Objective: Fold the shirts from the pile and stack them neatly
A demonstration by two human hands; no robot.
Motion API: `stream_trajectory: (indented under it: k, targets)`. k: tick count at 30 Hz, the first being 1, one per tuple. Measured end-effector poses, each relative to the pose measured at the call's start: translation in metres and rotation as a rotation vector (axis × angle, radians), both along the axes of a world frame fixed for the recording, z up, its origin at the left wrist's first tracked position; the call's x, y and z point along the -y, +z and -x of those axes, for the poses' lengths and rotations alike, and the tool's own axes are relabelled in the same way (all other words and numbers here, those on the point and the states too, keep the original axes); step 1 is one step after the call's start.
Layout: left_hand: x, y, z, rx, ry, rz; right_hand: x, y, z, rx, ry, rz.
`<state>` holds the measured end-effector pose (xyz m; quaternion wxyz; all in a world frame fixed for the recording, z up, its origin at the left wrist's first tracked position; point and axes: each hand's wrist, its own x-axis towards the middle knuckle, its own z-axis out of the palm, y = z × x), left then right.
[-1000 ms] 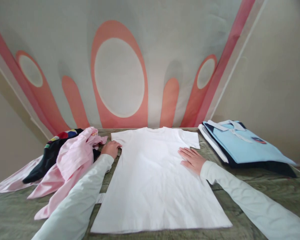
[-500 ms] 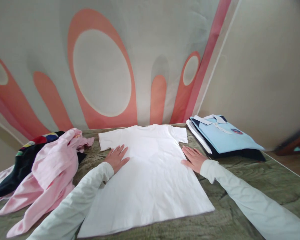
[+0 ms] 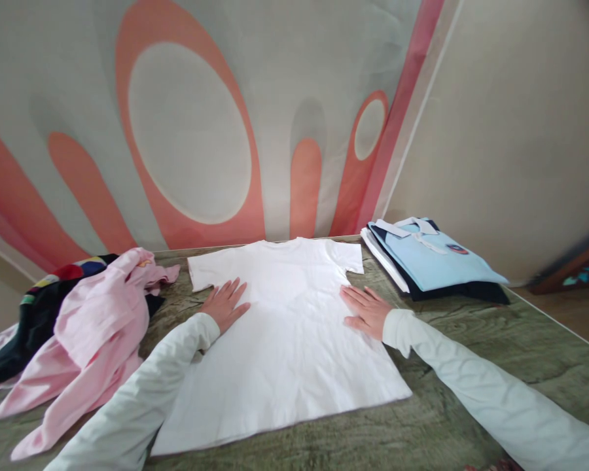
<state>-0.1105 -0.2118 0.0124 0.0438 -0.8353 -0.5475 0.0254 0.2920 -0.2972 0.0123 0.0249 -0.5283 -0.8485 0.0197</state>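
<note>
A white short-sleeved T-shirt lies spread flat on the wood-patterned table, its neckline toward the wall and its hem toward me. My left hand rests flat on its left side just below the sleeve, fingers stretched out. On the opposite side, my right hand lies palm down over the shirt's edge under the right sleeve, fingers extended. Neither hand grips the cloth. Faint creases run down the lower part of the shirt.
Left of the shirt is a loose heap with a pink garment and a dark garment. At the back right sits a folded stack topped by a light blue collared shirt. A patterned wall stands behind the table.
My right hand has shifted inward, further onto the shirt. My left hand stays flat in about the same place on it. The camera view has moved slightly.
</note>
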Motion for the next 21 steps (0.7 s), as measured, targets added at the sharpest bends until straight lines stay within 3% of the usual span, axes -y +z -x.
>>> stream_trajectory:
  k: [4,6,9,12,16,21]
  targets:
    - [0.015,0.013,-0.01,-0.048,0.055,0.053,-0.004,0.001,-0.01,0.038,-0.136,-0.018]
    - [0.031,0.019,-0.022,-0.06,0.016,0.11,-0.001,0.002,-0.005,0.032,-0.15,-0.049]
    - [0.057,0.023,-0.047,0.006,-0.108,0.158,0.009,0.004,0.011,-0.017,-0.039,-0.068]
    - [0.073,0.021,-0.066,0.051,-0.104,0.098,0.016,0.004,0.024,-0.058,0.095,-0.05]
    - [0.071,0.02,-0.073,0.053,-0.097,0.069,0.005,-0.001,0.019,-0.044,0.092,-0.068]
    - [0.045,0.018,-0.079,0.062,-0.083,0.068,-0.033,-0.009,-0.002,0.005,-0.01,-0.068]
